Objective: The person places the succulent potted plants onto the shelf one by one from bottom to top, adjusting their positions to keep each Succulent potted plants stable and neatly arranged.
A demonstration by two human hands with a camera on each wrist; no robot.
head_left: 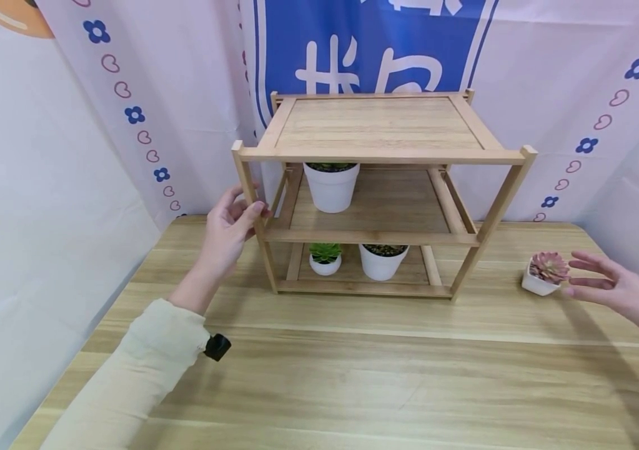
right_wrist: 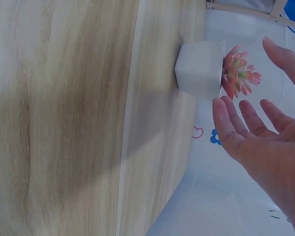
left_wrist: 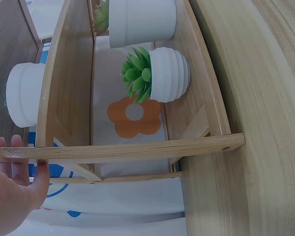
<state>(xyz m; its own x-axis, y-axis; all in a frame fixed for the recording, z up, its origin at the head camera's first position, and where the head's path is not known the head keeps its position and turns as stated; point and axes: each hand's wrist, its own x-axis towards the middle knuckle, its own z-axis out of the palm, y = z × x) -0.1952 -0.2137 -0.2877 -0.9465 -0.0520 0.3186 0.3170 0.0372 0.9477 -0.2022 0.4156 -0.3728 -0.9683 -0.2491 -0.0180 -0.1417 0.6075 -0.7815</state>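
Note:
A three-tier wooden shelf (head_left: 375,155) stands on the table. My left hand (head_left: 229,228) holds its left front post (left_wrist: 137,151) at the height of the middle tier, with the thumb in front and the fingers behind. To the right of the shelf, a pink succulent (head_left: 549,267) sits in a small white square pot (right_wrist: 200,69). Beside it is my right hand (head_left: 614,287), its fingers spread and partly bent around the plant's side, holding nothing. In the right wrist view the fingertips (right_wrist: 220,110) come close to the pot's rim; whether they touch is unclear.
A white pot (head_left: 331,190) stands on the middle tier. On the bottom tier are a small green succulent (head_left: 325,252) and another white pot (head_left: 382,265). A patterned curtain (head_left: 555,75) hangs behind the wooden table (head_left: 353,369).

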